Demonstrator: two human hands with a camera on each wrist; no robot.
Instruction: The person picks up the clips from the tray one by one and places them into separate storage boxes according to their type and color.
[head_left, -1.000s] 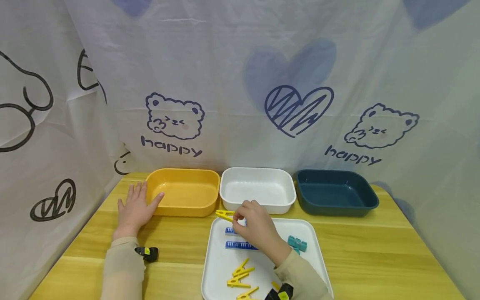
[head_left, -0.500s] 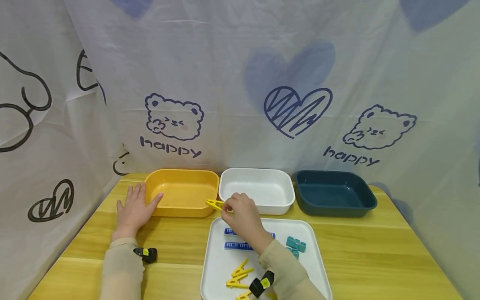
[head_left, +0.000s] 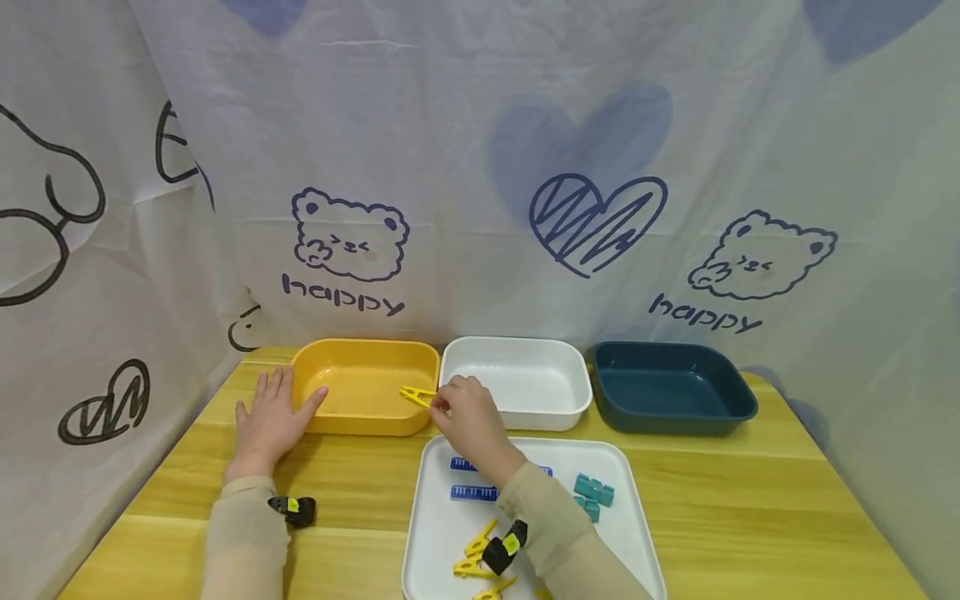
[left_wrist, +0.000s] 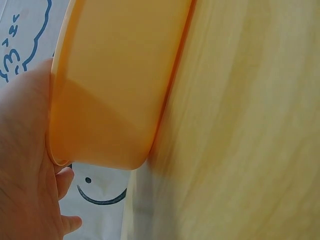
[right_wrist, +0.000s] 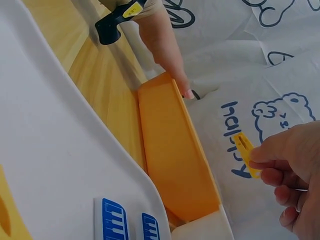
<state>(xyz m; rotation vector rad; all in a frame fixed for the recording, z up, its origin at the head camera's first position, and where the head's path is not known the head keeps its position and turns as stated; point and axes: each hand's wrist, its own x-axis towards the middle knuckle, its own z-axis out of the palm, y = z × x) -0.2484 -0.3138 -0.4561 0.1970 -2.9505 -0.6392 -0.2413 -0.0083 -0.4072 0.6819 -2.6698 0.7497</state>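
Between thumb and fingertips my right hand (head_left: 472, 421) pinches a yellow clothespin (head_left: 417, 396), held over the right end of the yellow bin (head_left: 367, 423). In the right wrist view the clothespin (right_wrist: 243, 148) sticks out beyond the fingertips. My left hand (head_left: 270, 421) rests on the left end of that bin, fingers spread and straight, thumb over its rim; the left wrist view shows the bin's wall (left_wrist: 115, 90) beside the hand. Below my right arm, a white tray (head_left: 438, 533) carries several more yellow clothespins (head_left: 471, 567), blue piano-key-patterned strips (head_left: 474, 493) and teal pieces (head_left: 594, 490).
A white bin (head_left: 551, 419) stands right of the yellow one, and a dark teal bin (head_left: 675, 422) beyond it. All three line the back of the wooden table (head_left: 750, 517), before a printed curtain (head_left: 480, 125).
My right hand has carried the clothespin left and away from me, from above the tray's far edge to over the yellow bin. My left hand has stayed put.
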